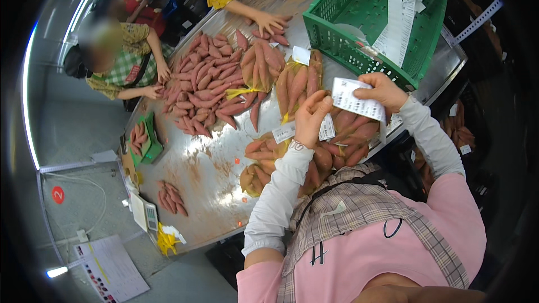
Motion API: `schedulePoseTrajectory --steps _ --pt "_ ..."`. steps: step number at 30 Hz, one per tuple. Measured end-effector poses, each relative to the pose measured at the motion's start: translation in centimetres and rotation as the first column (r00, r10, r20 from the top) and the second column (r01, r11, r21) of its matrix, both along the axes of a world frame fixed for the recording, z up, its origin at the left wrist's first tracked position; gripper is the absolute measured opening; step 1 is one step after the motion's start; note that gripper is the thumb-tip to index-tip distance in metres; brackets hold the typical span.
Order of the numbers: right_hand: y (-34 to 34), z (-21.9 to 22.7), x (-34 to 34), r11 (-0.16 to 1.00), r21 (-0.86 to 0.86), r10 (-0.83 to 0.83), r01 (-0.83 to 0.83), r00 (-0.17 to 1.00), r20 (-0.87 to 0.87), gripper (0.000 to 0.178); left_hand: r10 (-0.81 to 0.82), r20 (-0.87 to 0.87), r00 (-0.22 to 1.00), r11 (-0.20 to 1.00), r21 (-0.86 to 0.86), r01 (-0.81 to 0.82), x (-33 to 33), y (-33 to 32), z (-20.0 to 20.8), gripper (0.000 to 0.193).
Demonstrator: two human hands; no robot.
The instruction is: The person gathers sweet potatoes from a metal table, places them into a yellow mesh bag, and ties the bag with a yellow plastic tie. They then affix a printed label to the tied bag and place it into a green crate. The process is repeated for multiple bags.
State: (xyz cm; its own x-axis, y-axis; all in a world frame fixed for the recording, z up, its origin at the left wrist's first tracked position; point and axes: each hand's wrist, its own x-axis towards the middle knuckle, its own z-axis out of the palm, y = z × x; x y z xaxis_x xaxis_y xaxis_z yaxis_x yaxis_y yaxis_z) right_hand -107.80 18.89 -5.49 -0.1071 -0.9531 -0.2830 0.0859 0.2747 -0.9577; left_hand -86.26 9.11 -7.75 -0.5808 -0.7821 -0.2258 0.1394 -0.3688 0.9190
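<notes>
Two bare hands are near the chest. The right grip [383, 91] pinches a white label strip [349, 101], and its tail hangs down over the bags. The left grip [314, 116] is narrow, thumb and finger close together by the strip's left edge, but I cannot tell if it holds anything. If the labels are sticky, the strip could curl and stick to a finger or the wrong bag, and a hard tug could tear it. Just under the strip sit the bags of sweet potatoes [349, 137], which are lumpy, so a label on them might not lie flat and could peel off. White tags [284, 132] lie on some bags, so one bag could get two by mistake. Farther off, the green crate [331, 33] has more paper strips [395, 25] in it, and these could get mixed up or crumpled. Past the bags, loose sweet potatoes [205, 81] lie in a heap on the desk [205, 177], and a bump could make some roll. Beyond, a co-worker's hand [270, 21] is spread near the far bags, so arms could knock together if both reach there.
</notes>
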Motion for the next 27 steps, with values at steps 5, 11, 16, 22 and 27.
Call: schedulePoseTrajectory --steps 5,11,16,22,27 --pt "-2.9 0.8 3.0 0.982 -0.188 0.009 -0.011 1.0 -0.011 0.036 -0.232 0.067 0.97 0.969 -0.067 0.237 -0.6 -1.9 0.8 0.021" --pt "-6.9 -2.6 1.2 0.99 -0.142 -0.031 0.025 0.999 -0.039 0.024 -0.294 0.476 0.829 0.823 -0.314 0.473 -1.4 -8.8 1.4 0.025" --pt "-9.0 -4.2 1.4 0.95 -0.121 -0.267 0.286 0.951 0.156 0.023 -0.145 0.161 0.976 0.917 -0.349 0.194 -5.8 -17.8 -3.7 0.057" --pt "-13.1 -5.7 2.7 0.947 -0.205 -0.222 0.247 0.965 0.138 0.015 -0.506 0.167 0.846 0.853 -0.045 0.52 -7.8 -23.8 -7.6 0.059" --pt "-14.2 -5.5 3.1 0.909 -0.158 -0.382 0.386 0.923 0.053 0.021 -0.521 -0.011 0.853 0.852 0.044 0.521 -6.4 -23.0 -8.4 0.026"
